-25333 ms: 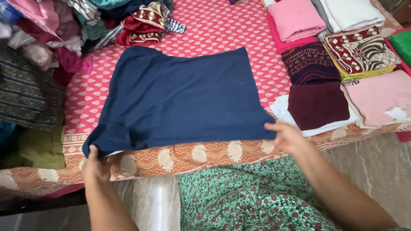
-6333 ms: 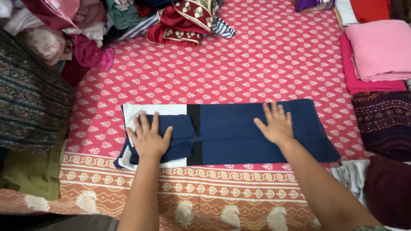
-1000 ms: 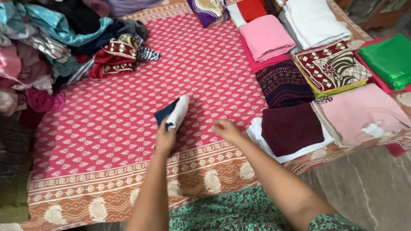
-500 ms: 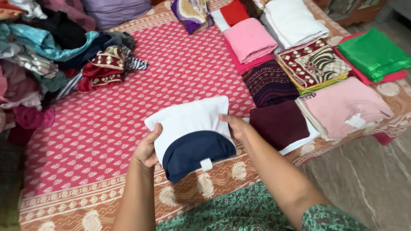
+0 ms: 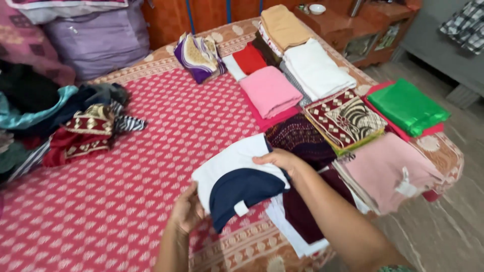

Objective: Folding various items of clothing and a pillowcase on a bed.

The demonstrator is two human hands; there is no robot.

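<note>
A folded navy and white garment [image 5: 237,179] is held up above the red patterned bedspread [image 5: 116,186]. My left hand [image 5: 187,210] grips its lower left edge from underneath. My right hand [image 5: 278,160] holds its upper right edge, fingers over the white part. The garment hangs just left of a folded maroon cloth [image 5: 305,211] lying on a white one at the bed's near right corner.
Folded stacks fill the bed's right side: pink [image 5: 269,90], white [image 5: 315,70], maroon-patterned [image 5: 345,118], green [image 5: 407,106], pale pink [image 5: 390,171]. A heap of unfolded clothes [image 5: 65,126] lies at the left. A wooden side table [image 5: 363,25] stands behind.
Both hands have carried the folded garment to the right, toward the folded stacks, and the view has swung right with them.
</note>
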